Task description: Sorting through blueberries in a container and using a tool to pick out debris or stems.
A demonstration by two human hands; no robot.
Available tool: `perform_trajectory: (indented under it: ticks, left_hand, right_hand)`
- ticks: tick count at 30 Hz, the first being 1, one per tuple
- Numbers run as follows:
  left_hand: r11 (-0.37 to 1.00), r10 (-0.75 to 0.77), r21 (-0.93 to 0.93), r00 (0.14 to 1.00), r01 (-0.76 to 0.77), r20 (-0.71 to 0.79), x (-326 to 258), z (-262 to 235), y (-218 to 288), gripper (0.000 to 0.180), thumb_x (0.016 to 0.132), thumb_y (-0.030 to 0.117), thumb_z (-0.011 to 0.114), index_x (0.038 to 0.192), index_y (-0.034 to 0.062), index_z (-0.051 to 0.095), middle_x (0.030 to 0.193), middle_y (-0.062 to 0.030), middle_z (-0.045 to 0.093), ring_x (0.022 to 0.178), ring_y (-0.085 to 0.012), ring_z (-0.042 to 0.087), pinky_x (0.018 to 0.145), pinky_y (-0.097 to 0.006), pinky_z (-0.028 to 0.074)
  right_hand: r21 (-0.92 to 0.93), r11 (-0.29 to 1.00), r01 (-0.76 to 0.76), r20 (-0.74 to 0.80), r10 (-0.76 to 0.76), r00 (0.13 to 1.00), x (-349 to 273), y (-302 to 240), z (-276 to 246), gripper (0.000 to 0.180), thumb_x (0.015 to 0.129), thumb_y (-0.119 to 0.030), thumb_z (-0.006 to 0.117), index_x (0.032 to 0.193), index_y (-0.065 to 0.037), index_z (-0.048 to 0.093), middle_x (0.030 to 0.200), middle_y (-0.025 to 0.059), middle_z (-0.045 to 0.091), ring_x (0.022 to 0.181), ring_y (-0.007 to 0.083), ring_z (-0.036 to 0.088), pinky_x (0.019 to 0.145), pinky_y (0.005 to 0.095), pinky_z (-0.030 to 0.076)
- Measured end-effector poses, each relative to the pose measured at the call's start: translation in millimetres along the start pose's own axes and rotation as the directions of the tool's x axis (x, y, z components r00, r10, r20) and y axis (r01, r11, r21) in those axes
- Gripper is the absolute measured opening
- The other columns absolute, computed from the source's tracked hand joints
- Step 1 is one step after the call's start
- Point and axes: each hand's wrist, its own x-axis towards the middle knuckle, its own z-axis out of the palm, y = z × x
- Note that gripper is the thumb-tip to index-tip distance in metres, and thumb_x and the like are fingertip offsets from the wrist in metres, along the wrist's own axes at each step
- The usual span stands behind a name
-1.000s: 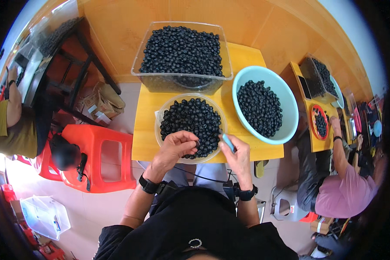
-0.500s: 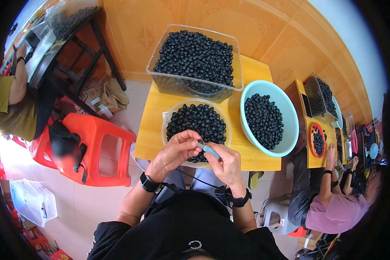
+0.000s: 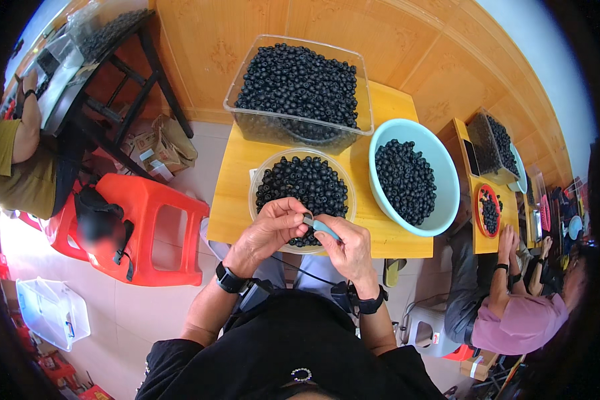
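My left hand is closed in a pinch on a small dark bead-like piece, partly hidden by the fingertips. My right hand grips a small knife-like tool by its light blue handle; its short metal blade meets the piece. Both hands are over the near edge of a round clear tub filled with black beads. Behind it stands a large clear rectangular bin heaped with the same beads. To the right, a pale turquoise basin holds more of them.
Everything stands on a yellow wooden table against a wood-panelled wall. A red plastic stool is at the left. Co-workers sit at tables on both sides, one in a pink shirt at the right. A clear box lies on the floor.
My hands keep nearly the same place and grip. The tool has turned slightly against the piece, and its blue handle sits a little higher. The view has shifted slightly.
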Motion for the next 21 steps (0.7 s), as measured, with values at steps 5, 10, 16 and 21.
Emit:
perform_trajectory:
  ticks: [5, 10, 16, 21]
  left_hand:
    - [0.998, 0.007, -0.064, 1.000, -0.006, 0.014, 1.6, -6.2, 1.1, 0.008, 0.084, 0.003, 0.062, 0.092, 0.0025, 0.060, 0.090, -0.0089, 0.065, 0.072, -0.0129, 0.062, 0.066, -0.023, 0.053]
    - [0.998, -0.015, -0.053, 0.997, 0.019, 0.076, -4.2, -2.0, 4.9, 0.010, 0.082, 0.004, 0.065, 0.091, 0.0034, 0.060, 0.091, -0.0092, 0.064, 0.071, -0.0122, 0.061, 0.066, -0.022, 0.051]
    - [0.998, -0.013, -0.058, 0.996, 0.018, 0.084, -4.6, -3.0, 4.2, 0.012, 0.081, 0.004, 0.067, 0.090, 0.0043, 0.059, 0.091, -0.0078, 0.063, 0.072, -0.0118, 0.060, 0.065, -0.020, 0.051]
    - [0.997, -0.067, -0.032, 0.997, 0.068, 0.043, -0.2, 3.3, 2.2, 0.018, 0.082, 0.000, 0.064, 0.097, 0.0055, 0.054, 0.090, -0.0068, 0.063, 0.073, -0.0118, 0.061, 0.065, -0.021, 0.051]
  right_hand:
    - [0.061, 0.997, -0.057, 0.034, 0.055, 0.998, 3.1, 2.9, 4.0, 0.019, 0.079, -0.010, 0.065, 0.094, 0.002, 0.065, 0.078, 0.0132, 0.064, 0.057, 0.0202, 0.058, 0.051, 0.0278, 0.044]
    - [-0.047, 0.991, -0.128, -0.083, 0.124, 0.989, 4.0, 38.4, 10.2, 0.021, 0.083, -0.018, 0.063, 0.094, 0.000, 0.065, 0.072, 0.0145, 0.063, 0.058, 0.0251, 0.060, 0.053, 0.0332, 0.045]
    - [0.050, 0.972, -0.232, -0.087, 0.235, 0.968, -1.7, 36.2, -2.4, 0.022, 0.084, -0.020, 0.063, 0.094, -0.001, 0.065, 0.062, 0.0123, 0.059, 0.055, 0.0220, 0.059, 0.053, 0.0311, 0.044]
    - [0.288, 0.930, -0.229, -0.008, 0.242, 0.970, 2.0, 4.0, -2.0, 0.024, 0.075, -0.008, 0.072, 0.096, 0.001, 0.064, 0.070, 0.0029, 0.058, 0.056, 0.0066, 0.048, 0.050, 0.0214, 0.039]
